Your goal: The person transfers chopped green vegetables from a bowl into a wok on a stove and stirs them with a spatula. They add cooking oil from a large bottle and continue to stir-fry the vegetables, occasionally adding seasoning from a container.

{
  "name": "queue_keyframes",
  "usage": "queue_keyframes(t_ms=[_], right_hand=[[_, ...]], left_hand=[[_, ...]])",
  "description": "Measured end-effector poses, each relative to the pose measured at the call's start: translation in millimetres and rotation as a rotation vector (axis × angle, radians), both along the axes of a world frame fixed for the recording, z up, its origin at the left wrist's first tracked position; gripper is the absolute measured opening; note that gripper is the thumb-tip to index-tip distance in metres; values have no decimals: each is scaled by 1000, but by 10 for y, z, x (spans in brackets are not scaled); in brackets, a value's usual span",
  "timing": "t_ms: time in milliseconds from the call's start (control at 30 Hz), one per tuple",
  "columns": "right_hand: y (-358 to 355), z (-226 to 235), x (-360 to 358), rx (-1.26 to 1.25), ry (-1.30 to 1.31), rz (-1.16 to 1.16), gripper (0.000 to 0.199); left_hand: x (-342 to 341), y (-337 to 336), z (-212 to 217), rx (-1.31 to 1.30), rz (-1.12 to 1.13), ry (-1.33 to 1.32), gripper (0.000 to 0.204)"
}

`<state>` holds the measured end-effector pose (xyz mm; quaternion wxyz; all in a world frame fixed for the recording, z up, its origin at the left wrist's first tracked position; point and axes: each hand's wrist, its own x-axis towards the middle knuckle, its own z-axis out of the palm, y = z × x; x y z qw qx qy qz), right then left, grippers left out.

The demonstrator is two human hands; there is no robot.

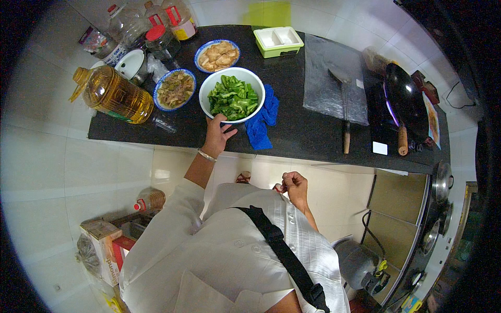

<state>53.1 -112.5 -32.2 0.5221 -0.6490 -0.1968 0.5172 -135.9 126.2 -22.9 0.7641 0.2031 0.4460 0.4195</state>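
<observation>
A white bowl [258, 109] full of cut green peppers [233, 97] stands near the counter's front edge. My left hand [216, 134] grips its near rim, with some fingers on the side below. A crumpled blue cloth [261, 128] lies against the bowl's right side. Lower down, in front of my body, my right hand [295, 188] is closed with its fingers curled; whether anything is inside is hidden. Behind and left of the bowl sit a blue-rimmed plate of pale sliced meat [218, 55] and another blue-rimmed plate of brownish shredded food [175, 89].
A large oil jug [122, 96] stands left, near jars and bottles [162, 44]. At the back is a green-and-white divided box [278, 41]. On the right, a spatula [345, 112] lies over a plastic sheet [318, 73], beside a black wok [404, 96]. A gas cylinder [355, 261] stands below.
</observation>
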Motion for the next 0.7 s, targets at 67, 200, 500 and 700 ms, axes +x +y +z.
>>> queue_keyframes(t_ms=[67, 200, 500, 700], right_hand=[[-4, -30, -1, -3, -7, -1, 12], [4, 2, -18, -14, -2, -6, 13], [9, 53, -25, -3, 12, -27, 21], [-3, 31, -14, -16, 6, -32, 21]], left_hand=[[20, -13, 34, -7, 26, 7, 60], [35, -28, 71, -21, 80, 14, 41], [4, -5, 8, 8, 10, 18, 72], [33, -40, 118, 3, 54, 45, 49]])
